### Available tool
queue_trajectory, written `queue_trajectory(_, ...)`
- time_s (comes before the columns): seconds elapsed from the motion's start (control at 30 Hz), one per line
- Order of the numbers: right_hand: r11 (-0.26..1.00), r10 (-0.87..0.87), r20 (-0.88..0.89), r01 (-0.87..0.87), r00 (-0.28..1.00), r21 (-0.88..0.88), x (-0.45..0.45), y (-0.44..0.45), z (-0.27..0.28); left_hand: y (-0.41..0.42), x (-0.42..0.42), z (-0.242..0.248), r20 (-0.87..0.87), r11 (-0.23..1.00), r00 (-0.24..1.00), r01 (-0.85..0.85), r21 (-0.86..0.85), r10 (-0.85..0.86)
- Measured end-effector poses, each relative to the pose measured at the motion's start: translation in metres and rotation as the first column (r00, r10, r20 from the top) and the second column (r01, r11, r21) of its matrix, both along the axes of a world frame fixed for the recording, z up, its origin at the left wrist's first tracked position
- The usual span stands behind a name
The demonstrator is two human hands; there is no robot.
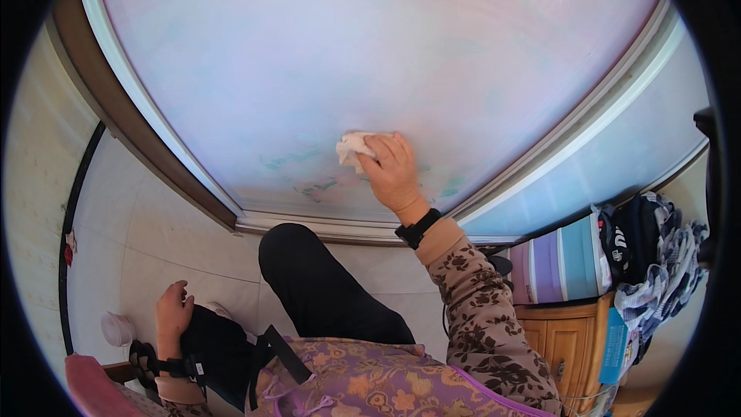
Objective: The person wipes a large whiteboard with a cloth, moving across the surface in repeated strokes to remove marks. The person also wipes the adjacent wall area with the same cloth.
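A crumpled whitish cloth (pixel 352 149) lies under the fingers of my right hand (pixel 393 169), pressed against a glossy pale door panel (pixel 370 69). Faint green and pink painted marks show on the panel around the cloth, low down near its bottom edge. My left hand (pixel 175 308) is beside my left knee at the lower left, fingers loosely curled, with nothing seen in it. Dark bands are on both wrists.
A brown door frame (pixel 145 145) runs along the left. At the right, a wooden cabinet (pixel 558 330) bears a striped box (pixel 553 263) and piled clothes (pixel 666 266). A lidded plastic tub (pixel 117 329) and dark footwear (pixel 142 362) rest on the tiled floor at left.
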State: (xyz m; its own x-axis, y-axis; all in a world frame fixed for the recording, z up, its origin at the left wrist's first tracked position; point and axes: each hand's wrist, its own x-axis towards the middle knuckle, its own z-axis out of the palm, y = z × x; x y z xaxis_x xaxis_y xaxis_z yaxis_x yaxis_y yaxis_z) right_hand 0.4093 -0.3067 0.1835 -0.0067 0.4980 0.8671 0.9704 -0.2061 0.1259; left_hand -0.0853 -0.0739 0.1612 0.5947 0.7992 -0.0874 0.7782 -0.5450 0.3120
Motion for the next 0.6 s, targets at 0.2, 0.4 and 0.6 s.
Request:
queue_trajectory(0.2, 0.991, -0.047, -0.076, 0.037, 0.996, -0.126, -0.005, 0.017, -0.037, 0.032, 0.009, 0.009, 0.050, 0.999, 0.998, 0.036, -0.017, -0.035)
queue_trajectory(0.4, 0.953, -0.112, -0.155, 0.062, 0.982, -0.295, -0.019, -0.012, -0.073, 0.035, 0.006, 0.010, 0.004, 1.000, 1.000, 0.016, -0.007, -0.016)
queue_trajectory(0.6, 0.974, -0.109, -0.093, 0.087, 0.990, -0.210, 0.006, -0.063, -0.049, 0.017, -0.005, -0.019, 0.056, 0.998, 0.996, 0.064, 0.002, -0.064)
